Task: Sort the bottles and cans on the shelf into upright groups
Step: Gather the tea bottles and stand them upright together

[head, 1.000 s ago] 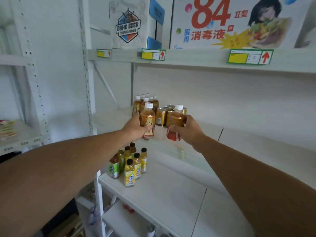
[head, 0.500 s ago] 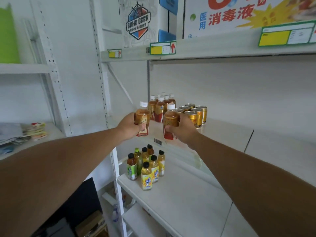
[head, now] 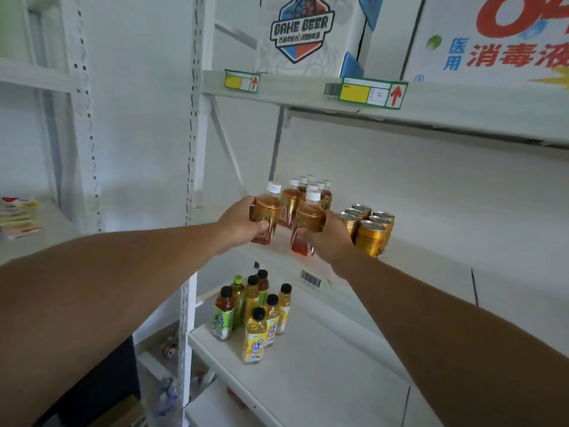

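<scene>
Amber bottle in your left hand: you grip a white-capped tea bottle (head: 266, 215) with your left hand (head: 238, 223), fingers wrapped round its body; it tilts slightly, just left of the bottle cluster.
Amber bottle in your right hand: your right hand (head: 331, 235) curls round a second white-capped bottle (head: 309, 224), held just in front of the bottle cluster and upright or nearly so.
Bottle cluster: several matching amber bottles with white caps (head: 308, 194) stand upright on the middle shelf (head: 431, 266), directly behind both held bottles.
Gold cans: a tight upright group of gold cans (head: 369, 229) sits on the same shelf, just right of the bottle cluster and close beside your right hand.
Whether the held bottles touch the shelf: cannot tell.
Lower shelf: below the bottle cluster, black-capped yellow and green tea bottles (head: 255, 315) stand grouped upright on the lower shelf (head: 323, 380).
Shelf edge: a barcode sticker (head: 311, 278) shows below your right wrist.
Above the cluster: the upper shelf (head: 446, 109) carries yellow-and-green price tags (head: 372, 94), a beer carton (head: 303, 32) and a red-lettered carton (head: 508, 41).
Far left of the cluster: a stack of coloured packets (head: 18, 217) lies on a neighbouring rack.
</scene>
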